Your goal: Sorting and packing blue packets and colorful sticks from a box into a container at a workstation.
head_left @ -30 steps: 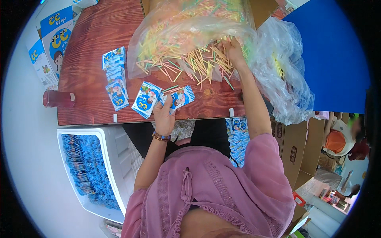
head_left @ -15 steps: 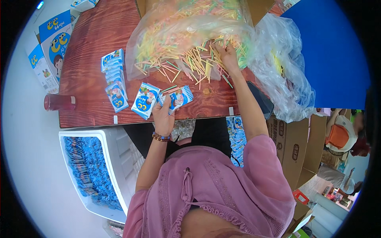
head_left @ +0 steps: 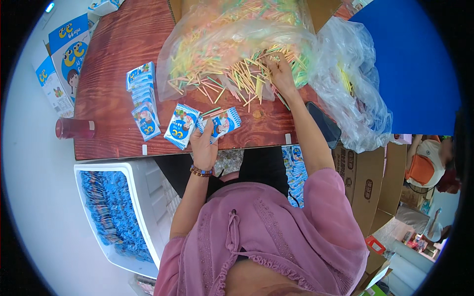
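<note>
My left hand (head_left: 203, 148) is closed on the near edge of a small blue-and-white packet (head_left: 227, 122) at the table's front. A few thin coloured sticks (head_left: 212, 112) lie along its far side, close to my fingers. Beside it to the left is another flat packet (head_left: 180, 126). My right hand (head_left: 283, 76) reaches into a heap of pastel sticks (head_left: 244, 81), which spills from a clear plastic bag (head_left: 170, 69). Its fingers are curled around a bunch of sticks (head_left: 274, 57), whose pale ends show at the fingertips.
Overlapping packets (head_left: 143, 96) form a row on the red-brown table (head_left: 106, 64). Left stand a reddish cup (head_left: 75, 128) and a printed box (head_left: 71, 54). Below is a white foam bin (head_left: 129, 172) of blue packets. A phone (head_left: 323, 124) and crumpled plastic (head_left: 353, 89) lie right.
My right hand has shifted slightly within the heap, and its fingers have gathered a bunch of sticks with their ends bundled together. My left hand keeps its hold on the packet.
</note>
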Tool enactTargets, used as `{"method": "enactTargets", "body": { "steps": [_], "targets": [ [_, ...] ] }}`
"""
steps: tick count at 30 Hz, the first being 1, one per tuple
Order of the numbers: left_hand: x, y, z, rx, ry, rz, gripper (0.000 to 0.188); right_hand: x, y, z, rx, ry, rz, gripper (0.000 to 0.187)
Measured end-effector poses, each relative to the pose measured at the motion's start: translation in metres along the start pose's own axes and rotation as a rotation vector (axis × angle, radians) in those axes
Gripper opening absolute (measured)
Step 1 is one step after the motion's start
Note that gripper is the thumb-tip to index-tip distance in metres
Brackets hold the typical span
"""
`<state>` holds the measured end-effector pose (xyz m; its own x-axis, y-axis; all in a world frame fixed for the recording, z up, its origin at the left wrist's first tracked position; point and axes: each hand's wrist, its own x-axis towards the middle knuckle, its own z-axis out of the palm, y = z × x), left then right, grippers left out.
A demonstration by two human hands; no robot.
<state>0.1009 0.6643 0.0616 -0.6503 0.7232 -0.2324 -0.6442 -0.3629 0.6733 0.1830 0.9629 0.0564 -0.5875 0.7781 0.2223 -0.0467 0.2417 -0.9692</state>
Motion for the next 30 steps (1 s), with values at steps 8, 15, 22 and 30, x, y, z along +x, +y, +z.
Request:
{"method": "enactTargets", "body": {
  "steps": [8,15,22,30],
  "targets": [
    [-0.003,0.007,0.02,-0.033,0.098,0.005,0.01,0.001,-0.005,-0.007,-0.446,0.007,-0.045,0.023],
    [-0.002,0.009,0.025,-0.046,0.082,-0.059,0.015,-0.009,-0.067,0.009,0.751,0.227,0.083,0.024],
    [0.013,0.001,0.039,-0.207,-0.062,-0.019,0.016,-0.048,-0.092,0.054,1.083,0.07,0.038,0.026],
    [0.014,-0.002,0.038,-0.145,0.031,0.008,0.016,-0.085,-0.13,0.108,0.873,0.128,-0.029,0.032]
  ]
}}
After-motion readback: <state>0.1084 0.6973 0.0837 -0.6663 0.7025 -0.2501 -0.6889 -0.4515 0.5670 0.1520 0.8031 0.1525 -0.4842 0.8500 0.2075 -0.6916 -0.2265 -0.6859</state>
